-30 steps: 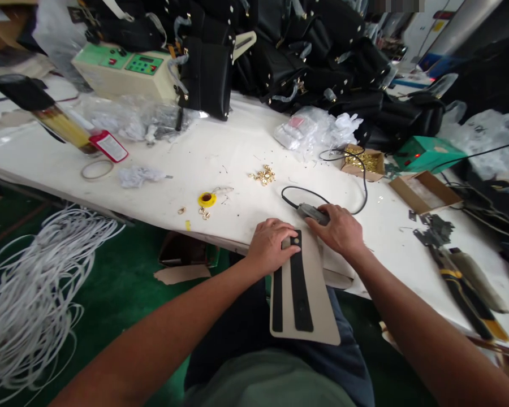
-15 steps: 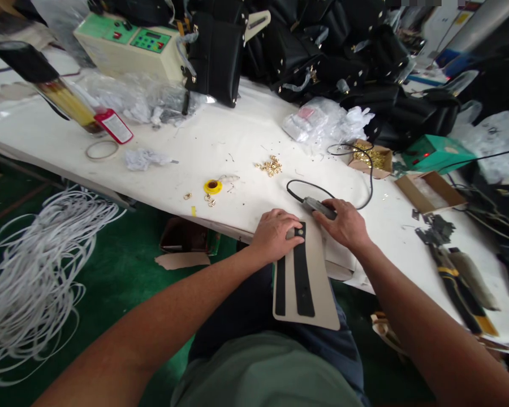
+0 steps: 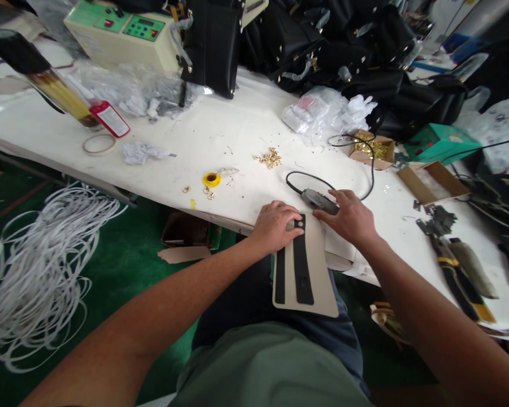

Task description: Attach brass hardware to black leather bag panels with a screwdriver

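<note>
At the lower middle of the frame, the left hand point(image 3: 275, 226) presses flat, fingers spread, on the top of two black straps point(image 3: 303, 265) lying on a beige board point(image 3: 320, 277) that hangs over the table point(image 3: 220, 141) edge. The right hand point(image 3: 351, 217) is closed around a grey corded tool point(image 3: 318, 199) just beside the straps. If the board tips off the edge, the straps may shift, and the tool could touch the left fingers.

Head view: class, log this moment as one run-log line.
left hand: pressing flat black leather strap | right hand: on grey corded tool | support: beige board
</note>
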The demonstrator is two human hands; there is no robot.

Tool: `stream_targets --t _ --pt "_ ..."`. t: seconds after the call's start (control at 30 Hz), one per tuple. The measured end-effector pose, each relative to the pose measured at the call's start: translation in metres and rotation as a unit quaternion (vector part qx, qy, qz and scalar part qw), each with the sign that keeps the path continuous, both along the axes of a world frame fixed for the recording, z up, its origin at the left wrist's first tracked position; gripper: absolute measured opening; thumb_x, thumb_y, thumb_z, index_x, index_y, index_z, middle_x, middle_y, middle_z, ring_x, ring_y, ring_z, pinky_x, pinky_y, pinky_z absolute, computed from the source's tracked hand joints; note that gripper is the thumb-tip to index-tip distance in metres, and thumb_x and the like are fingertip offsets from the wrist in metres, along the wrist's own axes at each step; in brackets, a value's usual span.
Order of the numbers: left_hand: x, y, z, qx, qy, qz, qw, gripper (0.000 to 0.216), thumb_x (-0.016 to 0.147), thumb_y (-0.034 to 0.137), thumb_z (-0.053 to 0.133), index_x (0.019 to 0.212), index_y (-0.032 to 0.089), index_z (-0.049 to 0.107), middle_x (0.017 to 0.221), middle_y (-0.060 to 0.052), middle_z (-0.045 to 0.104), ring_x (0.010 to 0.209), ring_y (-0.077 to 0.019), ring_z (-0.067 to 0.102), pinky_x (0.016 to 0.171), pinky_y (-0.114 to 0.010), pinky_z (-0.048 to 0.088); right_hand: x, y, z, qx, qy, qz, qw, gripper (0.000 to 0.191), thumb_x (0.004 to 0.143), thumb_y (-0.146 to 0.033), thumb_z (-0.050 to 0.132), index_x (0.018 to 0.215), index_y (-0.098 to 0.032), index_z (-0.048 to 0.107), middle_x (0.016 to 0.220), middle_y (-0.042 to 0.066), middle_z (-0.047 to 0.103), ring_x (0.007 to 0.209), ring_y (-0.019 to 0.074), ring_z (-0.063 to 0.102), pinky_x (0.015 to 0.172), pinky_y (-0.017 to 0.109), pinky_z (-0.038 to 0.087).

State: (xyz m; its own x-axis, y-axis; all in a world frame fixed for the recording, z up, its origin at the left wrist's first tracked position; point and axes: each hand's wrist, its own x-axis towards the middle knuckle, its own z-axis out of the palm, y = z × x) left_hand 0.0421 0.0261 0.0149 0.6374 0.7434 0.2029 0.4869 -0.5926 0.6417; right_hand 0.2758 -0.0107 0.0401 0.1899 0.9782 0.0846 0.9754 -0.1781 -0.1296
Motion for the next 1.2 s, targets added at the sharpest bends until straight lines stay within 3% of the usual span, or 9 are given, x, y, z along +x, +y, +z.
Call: stream_targets --t 0.17,0.23,0.27,0.3,0.37,0.43,0.5,0.67,1.2 --pt "0.001 0.001 -0.002 0.01 0.0 -0.001 1.0 0.025 0.083 0.037 0.08 0.106 0.026 0.075 0.125 0.002 0.074 0.12 -0.0266 0.056 0.102 -0.046 0.042 0.014 -0.01 0.008 -0.025 0.001 0.007 1.0 0.04 0.095 -0.052 0.055 0.113 -0.021 0.072 0.109 0.014 0.07 0.098 0.0329 0.067 0.074 0.04 0.049" --pt "0.002 0.001 -0.004 0.011 -0.002 0.0 1.0 0.025 0.083 0.037 0.08 0.106 0.027 0.075 0.124 0.003 0.074 0.12 -0.026 0.056 0.102 -0.046 0.043 0.014 -0.011 0.018 0.004 0.143 -0.012 0.99 0.041 0.093 -0.056 0.055 0.101 -0.02 0.072 0.097 0.012 0.07 0.085 0.0294 0.066 0.069 0.039 0.049" --pt "0.002 0.001 -0.005 0.012 -0.003 -0.001 1.0 0.025 0.083 0.037 0.08 0.106 0.027 0.075 0.124 0.003 0.074 0.12 -0.0258 0.056 0.102 -0.046 0.043 0.011 -0.01 0.025 0.034 0.254 -0.028 0.966 0.042 0.092 -0.058 0.055 0.097 -0.02 0.07 0.091 0.011 0.07 0.08 0.0275 0.065 0.066 0.038 0.05" --pt "0.002 0.001 -0.006 0.013 -0.003 -0.002 1.0 0.025 0.083 0.037 0.08 0.106 0.027 0.075 0.124 0.003 0.074 0.121 -0.0257 0.055 0.102 -0.046 0.043 0.007 -0.01 0.033 0.069 0.379 -0.042 0.922 0.043 0.091 -0.06 0.054 0.094 -0.02 0.069 0.087 0.01 0.068 0.076 0.0259 0.064 0.064 0.037 0.05" --pt "0.001 0.002 -0.007 0.013 -0.001 0.001 1.0 0.026 0.083 0.037 0.08 0.107 0.028 0.075 0.125 0.003 0.074 0.122 -0.0261 0.055 0.103 -0.046 0.043 -0.008 -0.007 0.048 0.131 0.602 -0.051 0.786 0.042 0.087 -0.062 0.054 0.094 -0.022 0.066 0.086 0.007 0.066 0.073 0.0237 0.062 0.063 0.038 0.053" --pt "0.001 0.002 -0.006 0.011 0.003 0.001 1.0 0.026 0.084 0.038 0.079 0.107 0.028 0.075 0.126 0.002 0.073 0.122 -0.0268 0.055 0.103 -0.047 0.043 -0.029 -0.005 0.058 0.174 0.72 -0.041 0.67 0.039 0.082 -0.061 0.059 0.092 -0.024 0.064 0.084 0.004 0.062 0.068 0.0199 0.059 0.062 0.037 0.055" --pt "0.001 0.003 -0.005 0.008 0.006 -0.003 1.0 0.026 0.085 0.039 0.078 0.108 0.027 0.075 0.126 0.001 0.073 0.122 -0.0273 0.055 0.103 -0.047 0.043 -0.051 -0.002 0.059 0.222 0.741 -0.036 0.633 0.035 0.078 -0.056 0.071 0.082 -0.023 0.059 0.073 -0.002 0.055 0.058 0.0141 0.052 0.057 0.031 0.053" --pt "0.001 0.002 0.0 0.002 0.008 -0.008 1.0 0.026 0.086 0.039 0.077 0.107 0.026 0.074 0.127 0.0 0.073 0.123 -0.0271 0.055 0.104 -0.047 0.043 -0.084 0.0 0.041 0.34 0.654 -0.006 0.675 0.041 0.079 -0.039 0.083 0.065 -0.021 0.049 0.058 -0.007 0.047 0.048 0.0105 0.05 0.047 0.025 0.05" --pt "0.001 0.001 0.002 -0.006 0.013 -0.007 1.0 0.026 0.086 0.039 0.076 0.109 0.027 0.074 0.128 0.0 0.072 0.124 -0.028 0.054 0.103 -0.048 0.041 -0.088 0.007 0.017 0.363 0.574 0.072 0.731 0.034 0.086 -0.041 0.077 0.072 -0.024 0.051 0.062 -0.006 0.052 0.045 0.0124 0.053 0.041 0.028 0.045"
